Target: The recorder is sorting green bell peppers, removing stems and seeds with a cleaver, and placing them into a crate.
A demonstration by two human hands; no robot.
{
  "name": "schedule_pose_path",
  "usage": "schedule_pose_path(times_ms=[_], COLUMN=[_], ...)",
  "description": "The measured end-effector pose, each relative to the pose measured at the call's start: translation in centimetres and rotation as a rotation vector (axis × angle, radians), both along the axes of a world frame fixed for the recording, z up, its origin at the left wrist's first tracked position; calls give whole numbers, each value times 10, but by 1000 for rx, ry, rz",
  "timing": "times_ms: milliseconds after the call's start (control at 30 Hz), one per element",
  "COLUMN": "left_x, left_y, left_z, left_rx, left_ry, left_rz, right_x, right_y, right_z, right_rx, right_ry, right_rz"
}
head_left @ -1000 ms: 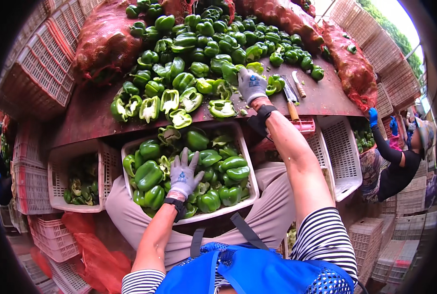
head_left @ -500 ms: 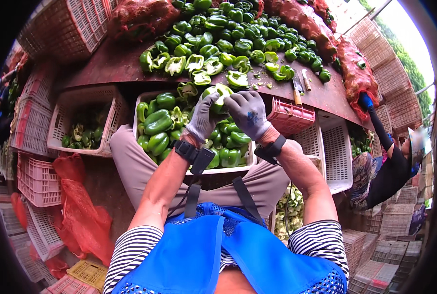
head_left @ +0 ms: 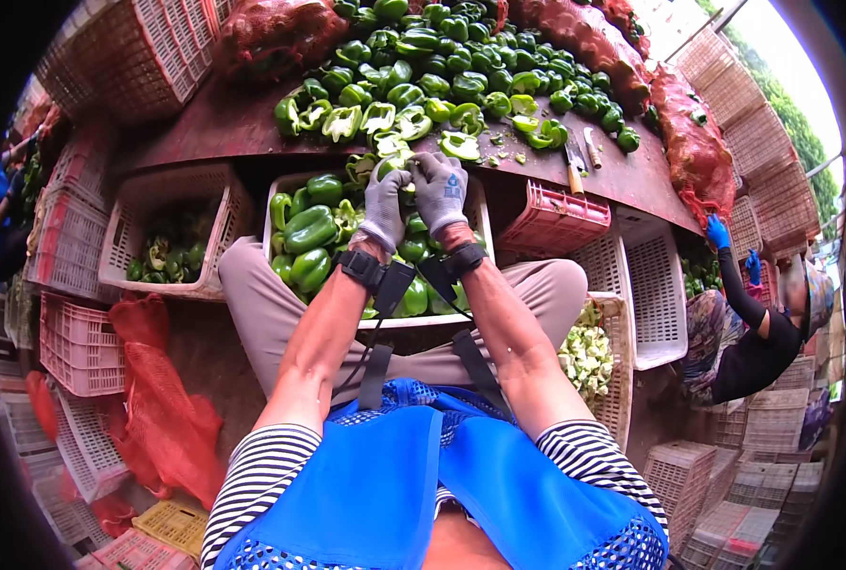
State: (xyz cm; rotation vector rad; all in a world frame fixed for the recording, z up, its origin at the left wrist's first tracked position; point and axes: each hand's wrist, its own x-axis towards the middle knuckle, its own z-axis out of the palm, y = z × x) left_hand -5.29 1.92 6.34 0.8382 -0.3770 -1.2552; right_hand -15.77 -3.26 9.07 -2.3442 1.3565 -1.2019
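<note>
In grey gloves, my left hand (head_left: pixel 385 201) and right hand (head_left: pixel 439 193) are close together over the near side of the crate, beside the table edge. My left fingers curl round a green bell pepper (head_left: pixel 392 166), mostly hidden by the gloves. The right fingers are bent in against its other side. Below them a white crate (head_left: pixel 483 217) holds whole green peppers (head_left: pixel 310 229) and some cut pieces. Just beyond, opened pepper halves (head_left: pixel 379 118) lie on the reddish table (head_left: pixel 214 130), pale insides up.
A heap of peppers (head_left: pixel 470 57) covers the table between red mesh sacks (head_left: pixel 689 142). Two knives (head_left: pixel 575 161) lie at right. A red crate (head_left: pixel 561 220), a white crate (head_left: pixel 658 294) and a crate of pale pepper cores (head_left: pixel 587 357) stand to my right. A blue-gloved person (head_left: pixel 755 342) crouches beyond.
Both hands have drawn closer together; the right has moved left. The pale pepper half that showed between them is now mostly covered. The person at right has shifted an arm near a sack.
</note>
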Motion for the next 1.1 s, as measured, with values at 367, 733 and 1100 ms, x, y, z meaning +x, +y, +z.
schedule_pose_path(times_ms=[367,733,1100], left_x=[47,-52,-75], left_y=[11,37,-5], left_z=[25,-47,-60], left_rx=[-110,-258,-240], left_ry=[-236,-2088,-2120], left_rz=[-152,-557,-458], right_x=[-212,-532,-543], right_y=[9,155,166], right_z=[109,-103,-160], right_rx=[100,488,830], right_ry=[-339,554,720], right_rz=[-59,-926,-976])
